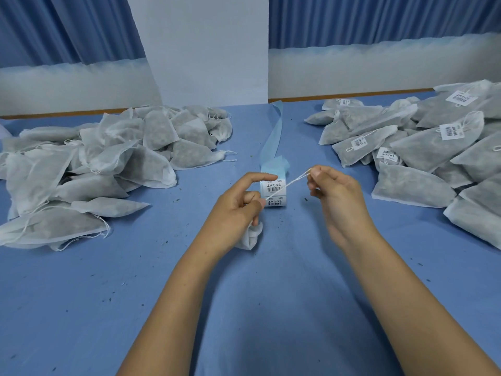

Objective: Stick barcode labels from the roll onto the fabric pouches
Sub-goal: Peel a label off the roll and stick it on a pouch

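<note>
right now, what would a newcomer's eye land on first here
The left hand grips a scrunched pouch at centre while the right hand pinches the drawstring taut. Behind them sits the label roll, between an unlabelled pile left and a barcoded pile right.

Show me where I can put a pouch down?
Bare table lies nearest you, beside both forearms, in front of the unlabelled pile and the labelled pile. Narrow lanes flank the label roll. Crowded: both piles, plus the held pouch and drawstring mid-table.

Left hand [238,210], right hand [333,191] — pinching drawstring [287,185].
</note>
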A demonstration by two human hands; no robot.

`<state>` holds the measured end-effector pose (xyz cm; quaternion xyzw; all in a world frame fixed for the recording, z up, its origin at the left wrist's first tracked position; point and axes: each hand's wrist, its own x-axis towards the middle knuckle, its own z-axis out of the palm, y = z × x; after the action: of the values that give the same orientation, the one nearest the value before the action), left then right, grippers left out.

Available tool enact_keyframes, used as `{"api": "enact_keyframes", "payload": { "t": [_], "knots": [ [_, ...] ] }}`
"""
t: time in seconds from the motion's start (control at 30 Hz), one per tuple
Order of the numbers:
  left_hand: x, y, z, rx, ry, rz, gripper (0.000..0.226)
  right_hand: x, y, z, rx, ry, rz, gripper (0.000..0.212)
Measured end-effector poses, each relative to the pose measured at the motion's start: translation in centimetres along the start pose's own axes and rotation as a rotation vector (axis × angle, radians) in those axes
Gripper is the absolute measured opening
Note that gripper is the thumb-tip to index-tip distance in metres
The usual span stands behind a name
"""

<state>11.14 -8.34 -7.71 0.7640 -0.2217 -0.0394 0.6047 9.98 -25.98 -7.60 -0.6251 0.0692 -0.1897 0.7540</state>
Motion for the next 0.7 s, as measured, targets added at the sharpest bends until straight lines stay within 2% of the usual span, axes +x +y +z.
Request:
{"api": "enact_keyframes", "payload": {
  "t": [0.07, 0.2, 0.27, 0.37, 0.43, 0.5, 0.6, 0.7],
  "knots": [
    [-0.2, 0.0, -0.4, 0.015, -0.012, 0.016, 0.031, 0.3, -0.1, -0.2, 0.112, 0.015, 0.012, 0.024],
    [-0.3, -0.5, -1.6, 0.144, -0.022, -0.070, 0.016, 0.4, -0.7, -0.7, 0.349, 0.029, -0.004, 0.024],
    [-0.2, -0.6, -1.7, 0.177, 0.088, -0.068, 0.006, 0.3, -1.1, -0.7, 0.498, 0.025, -0.002, 0.023],
    [0.1, -0.5, -1.5, 0.178, 0.322, -0.032, 0.021, -0.5, -1.6, 0.0, 0.605, -0.097, -0.098, 0.015],
    [0.2, -0.4, -1.5, 0.141, 0.478, -0.033, 0.026, -1.3, -1.4, 0.8, 0.473, -0.226, -0.226, 0.010],
    [0.2, -0.4, -1.7, 0.116, 0.576, -0.063, 0.033, -2.0, -1.1, 1.5, 0.193, -0.341, -0.391, 0.010],
    [0.4, -0.6, -2.1, 0.034, 0.602, -0.117, 0.044, -2.6, -0.3, 1.9, -0.175, -0.483, -0.535, 0.015],
    [0.4, -0.6, -2.2, -0.166, 0.591, -0.151, 0.040, -2.7, 0.5, 2.1, -0.407, -0.498, -0.531, 0.012]
  ]
}}
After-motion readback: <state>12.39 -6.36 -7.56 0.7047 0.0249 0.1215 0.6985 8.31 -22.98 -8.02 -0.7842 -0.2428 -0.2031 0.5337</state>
